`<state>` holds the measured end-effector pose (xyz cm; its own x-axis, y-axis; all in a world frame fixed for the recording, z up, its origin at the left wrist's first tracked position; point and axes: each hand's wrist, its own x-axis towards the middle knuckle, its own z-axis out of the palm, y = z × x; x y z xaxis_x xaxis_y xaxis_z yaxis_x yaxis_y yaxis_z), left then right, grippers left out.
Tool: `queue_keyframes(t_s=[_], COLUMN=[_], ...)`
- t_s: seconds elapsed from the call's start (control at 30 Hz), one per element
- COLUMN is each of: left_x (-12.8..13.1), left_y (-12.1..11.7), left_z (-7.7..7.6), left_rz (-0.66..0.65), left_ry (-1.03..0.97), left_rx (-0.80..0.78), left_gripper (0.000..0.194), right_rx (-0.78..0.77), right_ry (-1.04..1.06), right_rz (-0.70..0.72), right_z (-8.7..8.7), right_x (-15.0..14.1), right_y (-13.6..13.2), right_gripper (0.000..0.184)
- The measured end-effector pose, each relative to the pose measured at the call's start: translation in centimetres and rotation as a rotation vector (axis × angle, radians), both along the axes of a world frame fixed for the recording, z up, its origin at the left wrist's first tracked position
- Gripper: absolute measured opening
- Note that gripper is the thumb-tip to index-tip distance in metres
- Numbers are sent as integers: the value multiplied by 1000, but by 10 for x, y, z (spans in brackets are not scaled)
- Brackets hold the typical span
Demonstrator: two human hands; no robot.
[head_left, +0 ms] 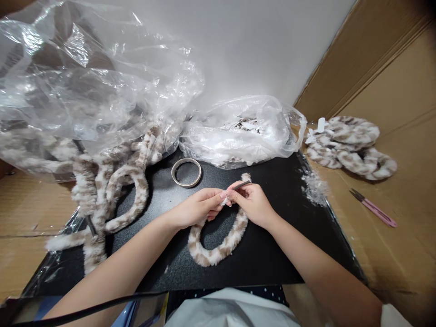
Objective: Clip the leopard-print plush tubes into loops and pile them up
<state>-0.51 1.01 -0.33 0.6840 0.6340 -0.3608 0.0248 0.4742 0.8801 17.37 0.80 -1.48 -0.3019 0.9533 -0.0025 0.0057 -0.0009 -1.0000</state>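
At mid-frame in the head view, furry loop (223, 250) on the black work surface (272, 259), upper part behind the hands. Clock is from the hands. Left hand (201, 208) and right hand (252, 204) meet at the loop's 12, both pinching furry material; thin dark strip (242, 185) juts from the right's pinch. Exact finger contact hidden, can't tell.

Risk, my read: pile hides the ends, so a loose pinch could let one slip or twist. Loose fluff (314, 187) at 3 could cling to them.

Containers: big clear bag (136, 81) at 10, furry pieces (136, 200) inside and spilling out toward 9. Smaller clear bag (218, 152) at 12, pale scraps inside.
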Motion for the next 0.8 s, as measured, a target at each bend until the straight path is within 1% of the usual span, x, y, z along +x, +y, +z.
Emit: queue_keyframes(t_s=[0.13,0.3,0.4,0.47,0.57,0.67,0.8], left_x=[1,3,1,-2,-7,-7,-4], left_y=[0,-1,0,2,3,3,2], left_z=[1,3,5,7,10,12,12], left_rz=[26,65,89,61,9,38,66], left_ry=[-42,-56,-5,68,150,158,115], left_rx=[-22,-22,8,8,-21,-25,-59], left_gripper=[40,39,40,42,41,41,44], right_rx=[-8,25,58,78,50,0,-20], right_ry=[20,-1,-4,-11,-25,-20,-9], right_rz=[-20,-40,-69,-119,-174,-177,-176], right_z=[2,3,2,2,2,3,5], right_x=[0,2,4,6,9,13,16], right_y=[0,1,2,2,4,6,8], right_gripper=[38,35,29,27,29,34,34])
